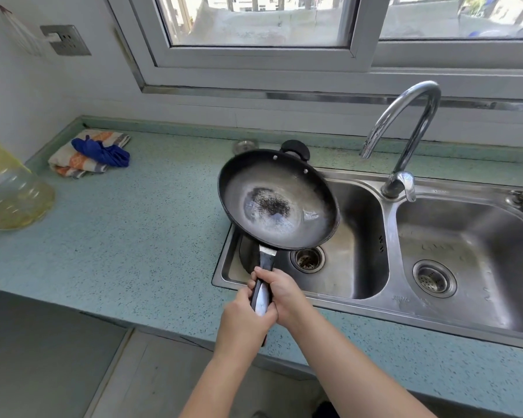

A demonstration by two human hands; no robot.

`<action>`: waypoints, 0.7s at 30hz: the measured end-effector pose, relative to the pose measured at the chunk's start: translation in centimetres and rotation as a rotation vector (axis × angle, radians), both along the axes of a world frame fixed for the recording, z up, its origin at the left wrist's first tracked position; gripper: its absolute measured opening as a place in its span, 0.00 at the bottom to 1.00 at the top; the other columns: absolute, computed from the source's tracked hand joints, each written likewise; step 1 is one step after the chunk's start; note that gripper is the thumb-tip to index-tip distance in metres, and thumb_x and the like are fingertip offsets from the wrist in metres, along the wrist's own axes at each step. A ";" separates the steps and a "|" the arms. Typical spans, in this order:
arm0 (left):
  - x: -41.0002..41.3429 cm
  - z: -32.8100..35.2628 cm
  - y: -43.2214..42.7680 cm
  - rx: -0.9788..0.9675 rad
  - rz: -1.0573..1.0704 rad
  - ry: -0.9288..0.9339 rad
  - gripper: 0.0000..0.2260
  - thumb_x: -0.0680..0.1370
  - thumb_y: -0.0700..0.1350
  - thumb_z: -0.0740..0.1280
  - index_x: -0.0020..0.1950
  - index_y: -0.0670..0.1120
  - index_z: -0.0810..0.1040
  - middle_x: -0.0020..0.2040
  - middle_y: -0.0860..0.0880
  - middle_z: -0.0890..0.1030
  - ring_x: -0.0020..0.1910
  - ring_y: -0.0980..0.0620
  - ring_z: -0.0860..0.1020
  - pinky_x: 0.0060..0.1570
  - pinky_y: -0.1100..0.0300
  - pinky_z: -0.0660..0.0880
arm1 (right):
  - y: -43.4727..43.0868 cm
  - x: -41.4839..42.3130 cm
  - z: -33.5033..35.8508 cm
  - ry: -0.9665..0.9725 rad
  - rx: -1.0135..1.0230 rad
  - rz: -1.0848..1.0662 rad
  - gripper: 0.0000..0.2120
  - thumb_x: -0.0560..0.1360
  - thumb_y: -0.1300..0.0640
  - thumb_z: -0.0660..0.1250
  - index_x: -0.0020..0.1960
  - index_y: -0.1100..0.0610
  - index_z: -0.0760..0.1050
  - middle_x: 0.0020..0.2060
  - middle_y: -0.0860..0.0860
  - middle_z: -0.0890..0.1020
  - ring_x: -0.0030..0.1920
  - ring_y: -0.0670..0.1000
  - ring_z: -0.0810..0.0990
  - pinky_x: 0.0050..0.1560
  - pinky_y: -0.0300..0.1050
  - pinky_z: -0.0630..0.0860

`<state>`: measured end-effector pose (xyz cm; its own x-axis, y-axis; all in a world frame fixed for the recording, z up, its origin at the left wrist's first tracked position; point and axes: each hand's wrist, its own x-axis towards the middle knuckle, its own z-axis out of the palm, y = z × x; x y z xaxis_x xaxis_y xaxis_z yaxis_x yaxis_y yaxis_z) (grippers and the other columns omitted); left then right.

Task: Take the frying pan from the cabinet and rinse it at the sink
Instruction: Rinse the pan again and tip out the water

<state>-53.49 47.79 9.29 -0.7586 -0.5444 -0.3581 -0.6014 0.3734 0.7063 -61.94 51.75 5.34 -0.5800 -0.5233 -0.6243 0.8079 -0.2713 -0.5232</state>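
Note:
A black frying pan (277, 199) with a worn grey inside and a dark patch in its middle hangs over the left edge of the steel sink's left basin (354, 236). Its long handle (261, 292) points toward me. My left hand (248, 312) grips the near end of the handle and my right hand (280, 292) grips it just beside, both closed around it. A small helper handle sits on the pan's far rim. The chrome faucet (405, 131) arches to the right of the pan, its spout clear of the pan; no water shows.
A second basin (465, 251) lies to the right. Folded cloths with a blue rag (91, 153) rest on the teal speckled counter (118, 230) at the back left. A large yellowish plastic jug (9, 188) stands at the far left. A window runs behind the sink.

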 end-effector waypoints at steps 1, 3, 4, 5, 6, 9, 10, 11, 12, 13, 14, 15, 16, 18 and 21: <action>-0.1 0.0 0.1 0.020 0.004 -0.003 0.09 0.70 0.48 0.70 0.46 0.47 0.74 0.38 0.45 0.82 0.37 0.46 0.82 0.36 0.52 0.78 | 0.1 -0.1 -0.1 0.006 0.014 0.004 0.11 0.78 0.65 0.58 0.36 0.61 0.67 0.28 0.55 0.70 0.24 0.48 0.72 0.26 0.39 0.72; -0.2 -0.1 0.1 0.065 0.012 0.001 0.09 0.70 0.48 0.70 0.46 0.47 0.74 0.38 0.45 0.82 0.36 0.46 0.82 0.36 0.50 0.80 | 0.4 -0.2 -0.2 0.007 0.033 0.000 0.11 0.78 0.64 0.59 0.36 0.61 0.67 0.28 0.55 0.70 0.24 0.49 0.72 0.26 0.39 0.73; -0.2 -0.2 0.0 0.093 0.016 0.000 0.10 0.70 0.47 0.70 0.47 0.46 0.74 0.38 0.45 0.82 0.34 0.47 0.81 0.35 0.50 0.81 | 0.5 -0.2 -0.3 0.002 0.036 -0.007 0.10 0.78 0.64 0.59 0.37 0.61 0.68 0.28 0.55 0.71 0.24 0.49 0.73 0.26 0.39 0.73; -0.2 -0.2 0.0 0.135 0.027 -0.001 0.10 0.70 0.47 0.70 0.47 0.46 0.74 0.37 0.45 0.82 0.31 0.48 0.81 0.34 0.51 0.81 | 0.7 -0.2 -0.3 -0.004 0.038 -0.012 0.10 0.78 0.64 0.59 0.38 0.61 0.68 0.29 0.55 0.71 0.25 0.49 0.73 0.26 0.39 0.74; -0.3 -0.3 0.0 0.181 0.037 0.001 0.09 0.70 0.46 0.70 0.47 0.46 0.74 0.37 0.45 0.81 0.29 0.49 0.80 0.33 0.51 0.81 | 0.8 -0.2 -0.3 -0.006 0.038 -0.015 0.09 0.78 0.64 0.60 0.38 0.61 0.68 0.30 0.55 0.71 0.26 0.49 0.73 0.26 0.39 0.74; -0.4 -0.7 0.2 0.245 0.039 -0.017 0.09 0.68 0.46 0.71 0.45 0.49 0.72 0.38 0.44 0.82 0.34 0.46 0.82 0.37 0.46 0.82 | 1.2 -0.1 -0.6 0.000 0.037 -0.011 0.08 0.78 0.64 0.59 0.39 0.62 0.68 0.31 0.55 0.72 0.28 0.51 0.73 0.28 0.41 0.75; -0.4 -0.9 0.3 0.262 0.037 -0.028 0.09 0.68 0.45 0.70 0.44 0.50 0.72 0.38 0.44 0.82 0.33 0.46 0.82 0.38 0.47 0.82 | 1.5 -0.1 -0.6 0.000 0.038 -0.005 0.08 0.78 0.64 0.59 0.39 0.62 0.68 0.31 0.56 0.72 0.29 0.51 0.73 0.29 0.42 0.75; -0.4 -0.9 0.4 0.283 0.035 -0.043 0.09 0.68 0.43 0.69 0.43 0.51 0.70 0.37 0.45 0.81 0.31 0.48 0.81 0.36 0.50 0.82 | 1.7 -0.1 -0.7 -0.007 0.034 0.000 0.08 0.78 0.64 0.59 0.40 0.62 0.68 0.32 0.56 0.73 0.30 0.51 0.74 0.30 0.42 0.75; -0.4 -1.0 0.6 0.303 0.035 -0.055 0.09 0.69 0.41 0.68 0.43 0.51 0.69 0.37 0.46 0.81 0.27 0.50 0.81 0.33 0.54 0.81 | 2.0 0.0 -0.7 -0.016 0.027 0.006 0.08 0.78 0.64 0.59 0.40 0.62 0.68 0.32 0.56 0.73 0.31 0.51 0.74 0.31 0.42 0.75; -0.4 -1.0 0.8 0.322 0.036 -0.067 0.10 0.69 0.40 0.67 0.43 0.52 0.68 0.37 0.46 0.81 0.25 0.53 0.80 0.29 0.59 0.79 | 2.4 0.0 -0.6 -0.023 0.017 0.016 0.08 0.78 0.65 0.59 0.40 0.62 0.68 0.32 0.56 0.74 0.31 0.51 0.74 0.32 0.42 0.76; -0.5 -1.0 1.1 0.332 0.038 -0.076 0.10 0.69 0.39 0.66 0.43 0.52 0.67 0.37 0.47 0.81 0.23 0.55 0.79 0.25 0.62 0.76 | 2.7 0.0 -0.4 -0.032 0.008 0.033 0.08 0.78 0.65 0.58 0.40 0.62 0.68 0.32 0.56 0.74 0.32 0.51 0.75 0.32 0.43 0.76; -0.6 -1.0 1.4 0.335 0.044 -0.087 0.11 0.69 0.39 0.66 0.45 0.51 0.68 0.38 0.48 0.80 0.23 0.56 0.79 0.24 0.64 0.73 | 3.1 -0.1 -0.4 -0.044 -0.001 0.050 0.07 0.78 0.66 0.58 0.40 0.62 0.68 0.32 0.56 0.76 0.32 0.51 0.76 0.33 0.43 0.77; -0.8 -1.1 1.7 0.333 0.051 -0.097 0.11 0.69 0.39 0.66 0.47 0.50 0.68 0.39 0.49 0.80 0.25 0.56 0.79 0.23 0.65 0.72 | 3.5 -0.2 -0.3 -0.059 -0.008 0.064 0.07 0.77 0.66 0.58 0.41 0.62 0.69 0.31 0.56 0.77 0.31 0.51 0.77 0.33 0.43 0.78; -1.2 -1.1 2.3 0.321 0.066 -0.129 0.15 0.69 0.41 0.66 0.54 0.47 0.69 0.42 0.50 0.79 0.30 0.52 0.82 0.25 0.64 0.71 | 4.0 -0.4 -0.3 -0.097 -0.020 0.076 0.06 0.77 0.66 0.58 0.42 0.62 0.69 0.29 0.55 0.79 0.30 0.51 0.80 0.32 0.43 0.80; -1.9 -1.2 3.3 0.235 0.090 -0.184 0.18 0.69 0.42 0.66 0.57 0.45 0.69 0.44 0.50 0.78 0.35 0.48 0.83 0.27 0.62 0.72 | 4.6 -0.9 -0.5 -0.179 -0.054 0.108 0.07 0.77 0.65 0.59 0.41 0.62 0.71 0.28 0.54 0.80 0.28 0.50 0.80 0.32 0.41 0.79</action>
<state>-55.38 51.04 8.13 -0.6218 -0.4926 -0.6088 -0.7503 0.1519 0.6434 -62.86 56.31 4.80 -0.4012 -0.6118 -0.6818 0.9125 -0.2024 -0.3554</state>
